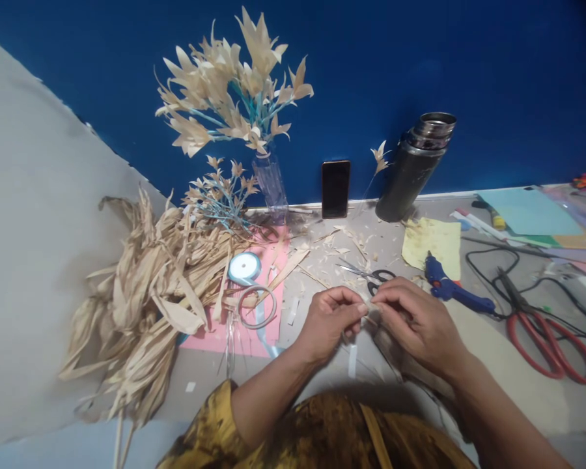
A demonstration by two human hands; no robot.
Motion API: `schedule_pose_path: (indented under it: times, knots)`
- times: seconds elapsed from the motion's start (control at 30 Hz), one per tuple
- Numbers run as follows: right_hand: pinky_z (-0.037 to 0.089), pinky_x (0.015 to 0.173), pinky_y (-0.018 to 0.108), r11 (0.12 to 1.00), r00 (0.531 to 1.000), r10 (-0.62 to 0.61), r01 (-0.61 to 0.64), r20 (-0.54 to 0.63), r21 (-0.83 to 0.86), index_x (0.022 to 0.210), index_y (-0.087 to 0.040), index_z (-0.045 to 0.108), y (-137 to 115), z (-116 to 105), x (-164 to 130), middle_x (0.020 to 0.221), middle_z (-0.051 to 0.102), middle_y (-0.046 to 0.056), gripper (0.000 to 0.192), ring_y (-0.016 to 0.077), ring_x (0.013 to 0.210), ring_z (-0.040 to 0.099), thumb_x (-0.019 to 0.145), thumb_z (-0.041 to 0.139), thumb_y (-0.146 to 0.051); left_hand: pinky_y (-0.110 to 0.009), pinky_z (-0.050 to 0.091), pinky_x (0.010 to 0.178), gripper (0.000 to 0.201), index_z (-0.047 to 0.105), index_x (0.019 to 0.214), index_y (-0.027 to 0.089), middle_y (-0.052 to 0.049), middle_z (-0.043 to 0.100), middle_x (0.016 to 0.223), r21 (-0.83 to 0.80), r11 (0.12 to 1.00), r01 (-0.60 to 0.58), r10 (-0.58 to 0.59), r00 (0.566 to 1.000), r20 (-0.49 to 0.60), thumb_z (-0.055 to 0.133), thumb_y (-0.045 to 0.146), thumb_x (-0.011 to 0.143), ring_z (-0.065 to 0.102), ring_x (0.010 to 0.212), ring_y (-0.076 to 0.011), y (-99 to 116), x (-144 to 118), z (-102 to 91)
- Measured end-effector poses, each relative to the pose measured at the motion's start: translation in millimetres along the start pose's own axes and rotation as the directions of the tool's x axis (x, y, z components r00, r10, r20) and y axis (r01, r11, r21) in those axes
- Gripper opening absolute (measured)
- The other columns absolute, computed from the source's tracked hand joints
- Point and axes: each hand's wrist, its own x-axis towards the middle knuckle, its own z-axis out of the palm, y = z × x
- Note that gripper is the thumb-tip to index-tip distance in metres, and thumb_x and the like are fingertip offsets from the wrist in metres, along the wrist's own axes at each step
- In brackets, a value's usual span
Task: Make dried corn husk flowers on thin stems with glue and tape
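Left hand [329, 319] and right hand [415, 322] pinch together on small pale husk strip [368, 309]; black scissors [378, 279] at 12 o'clock.

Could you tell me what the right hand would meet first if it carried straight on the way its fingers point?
The right hand points leftward, so it would probably meet the left hand first; their fingertips already pinch the same small husk piece.

- Left hand [333, 317] and right hand [415, 320]: bare, with no gloves, rings or watch visible.
- Forearms: uncovered up to the elbow.
- Garment [317, 433]: mottled mustard-yellow and dark brown fabric, with a short sleeve ending at the left elbow.
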Motion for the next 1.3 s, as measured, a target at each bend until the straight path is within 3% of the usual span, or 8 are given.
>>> schedule_pose_path:
  times: [0.43,0.7,0.87,1.03,1.3]
  knots:
    - [0.054,0.068,0.029,0.999,1.000,0.004,-0.004,0.003,0.038,0.093,-0.021,0.063,-0.5,0.8,-1.5,0.085,0.069,0.005,0.013,0.0184,0.079,0.068,0.097,0.056,-0.011,-0.017,0.037,0.042,0.041,0.066,0.074,0.014,0.004,0.060,0.052,-0.154,0.977,0.144,-0.129,0.986,0.106,0.097,0.034,0.057,0.050,0.041,-0.0057,-6.2,4.2,-2.5]
    - [0.055,0.068,0.030,0.996,0.999,0.040,-0.040,0.007,0.078,0.093,-0.022,0.065,-3.6,-2.3,-1.8,0.087,0.071,0.006,0.014,0.0199,0.081,0.070,0.098,0.056,-0.013,-0.017,0.039,0.039,0.055,0.070,0.090,0.013,-0.002,0.070,0.073,-0.181,0.962,0.204,-0.150,0.951,0.271,0.100,0.040,0.053,0.056,0.045,-0.0065,-4.3,4.2,-6.5]
    - [0.055,0.070,0.031,0.998,1.000,0.011,-0.013,0.021,0.061,0.092,-0.023,0.065,-4.3,-5.1,-1.6,0.085,0.071,0.006,0.015,0.0204,0.080,0.069,0.098,0.054,-0.014,-0.018,0.040,0.040,0.048,0.074,0.082,0.011,-0.006,0.072,0.075,-0.179,0.966,0.187,-0.139,0.958,0.250,0.093,0.051,0.064,0.057,0.048,-0.0079,-2.8,2.8,-5.1]
    - [0.054,0.068,0.030,0.999,1.000,0.000,-0.001,0.027,0.036,0.093,-0.022,0.064,-4.5,-4.0,-3.7,0.085,0.071,0.006,0.014,0.0200,0.080,0.069,0.099,0.055,-0.014,-0.017,0.037,0.039,0.045,0.078,0.075,0.010,-0.007,0.072,0.072,-0.137,0.969,0.204,-0.177,0.966,0.188,0.097,0.046,0.058,0.053,0.047,-0.0064,-4.3,2.3,-4.5]
    - [0.055,0.067,0.031,0.999,1.000,0.007,-0.008,0.011,0.047,0.091,-0.022,0.065,-6.7,-3.1,-4.0,0.085,0.071,0.006,0.015,0.0199,0.079,0.069,0.098,0.055,-0.013,-0.017,0.039,0.038,0.042,0.079,0.074,0.010,-0.010,0.074,0.071,-0.192,0.936,0.295,-0.243,0.936,0.253,0.100,0.039,0.053,0.055,0.047,-0.0077,-8.3,4.0,-7.7]
